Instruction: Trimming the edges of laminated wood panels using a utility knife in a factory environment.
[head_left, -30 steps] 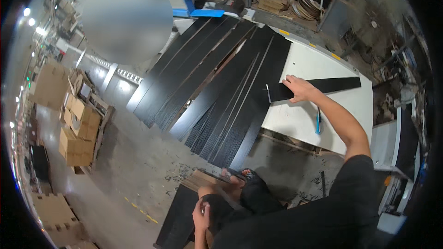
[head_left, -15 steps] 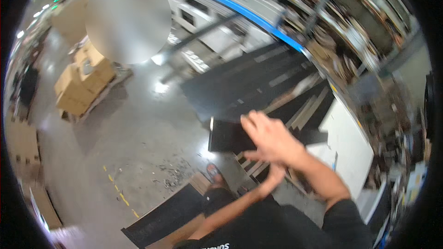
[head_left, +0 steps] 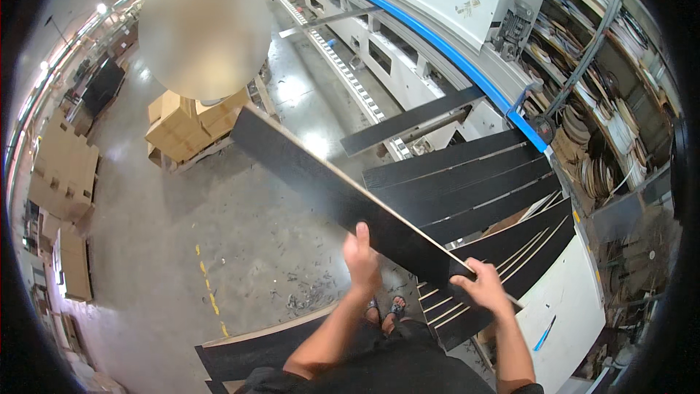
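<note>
Our left hand [head_left: 362,261] and right hand [head_left: 483,286] now grasp 1 black panel [head_left: 343,197], lifted off the fanned stack [head_left: 481,190] and swung left of it.

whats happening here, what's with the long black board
A person holds a long black board in both hands, lifted above the floor and angled away. The left hand grips its near edge and the right hand holds the near end. More black boards lie fanned out on a white table to the right, beside a long white machine. Cardboard stacks sit on the floor.
</note>
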